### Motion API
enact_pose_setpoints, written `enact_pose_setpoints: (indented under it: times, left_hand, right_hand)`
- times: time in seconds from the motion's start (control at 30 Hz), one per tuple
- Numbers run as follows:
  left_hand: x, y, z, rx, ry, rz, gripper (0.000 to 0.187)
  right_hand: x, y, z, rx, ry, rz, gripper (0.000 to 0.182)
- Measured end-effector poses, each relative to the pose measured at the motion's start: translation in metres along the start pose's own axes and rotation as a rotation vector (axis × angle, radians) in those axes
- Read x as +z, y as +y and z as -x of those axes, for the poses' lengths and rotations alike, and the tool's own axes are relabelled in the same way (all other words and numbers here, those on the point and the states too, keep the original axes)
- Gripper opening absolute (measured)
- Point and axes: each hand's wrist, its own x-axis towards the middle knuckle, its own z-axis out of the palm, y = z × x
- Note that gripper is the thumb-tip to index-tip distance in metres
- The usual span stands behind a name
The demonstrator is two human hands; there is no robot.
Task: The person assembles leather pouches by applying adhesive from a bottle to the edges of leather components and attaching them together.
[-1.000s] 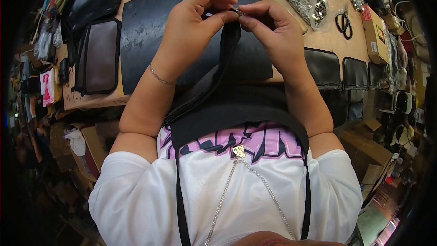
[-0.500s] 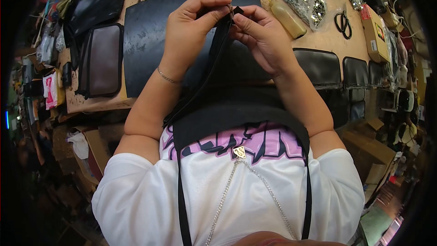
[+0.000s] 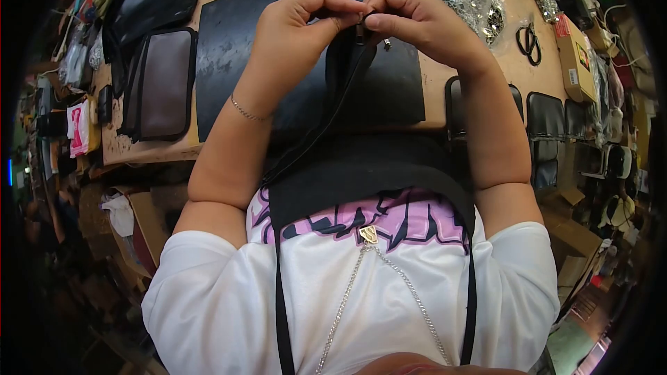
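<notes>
Over the black work mat [image 3: 250, 76], both hands meet at the upper end of a long black zipper strip [image 3: 345, 83]. My left hand [image 3: 299, 35] pinches the end of the strip between thumb and fingertips. Closed against it from the other side, my right hand [image 3: 434, 28] also grips the strip's end with thumb and forefinger. A small silver zipper slider [image 3: 387, 44] shows just below my right fingers; how it is held is hidden. From the hands, the strip hangs down toward the black apron [image 3: 361, 167].
Brown and black zipped pouches [image 3: 163, 83] lie at the left. At the upper right are a plastic bag of metal sliders [image 3: 462, 3], black-handled scissors [image 3: 529, 45] and a cardboard box [image 3: 574, 62]. More black pouches [image 3: 545, 112] line the table's right front edge.
My right hand has turned and moved up and right, its fingers now bent over the strip's end. The silver slider now shows beneath it. The camera view has shifted slightly.
</notes>
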Motion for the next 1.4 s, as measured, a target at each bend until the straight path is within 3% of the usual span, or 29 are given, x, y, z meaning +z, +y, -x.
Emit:
enact_pose_setpoints:
  times: [0.37,0.5,0.67,0.97,1.2,1.4]
  left_hand:
    - [0.004,0.006,0.009,0.2,0.125,-0.353,0.016]
    - [0.005,0.006,0.008,0.243,0.162,-0.432,0.016]
    - [0.013,0.0,0.009,0.156,0.2,-0.272,0.017]
    - [0.015,-0.004,0.005,0.17,0.223,-0.237,0.014]
    - [0.014,-0.002,0.005,0.254,0.192,-0.409,0.012]
    - [0.019,-0.008,0.007,0.192,0.218,-0.288,0.021]
  right_hand:
    - [0.008,0.0,-0.006,-0.002,0.092,0.11,0.017]
    - [0.03,0.005,-0.003,-0.092,0.333,-0.074,0.016]
    - [0.057,0.01,0.006,-0.062,0.552,-0.27,0.018]
    - [0.056,0.016,0.007,-0.184,0.537,-0.285,0.034]
    - [0.058,0.019,0.006,-0.149,0.568,-0.205,0.032]
    - [0.066,0.017,0.006,-0.167,0.642,-0.247,0.027]
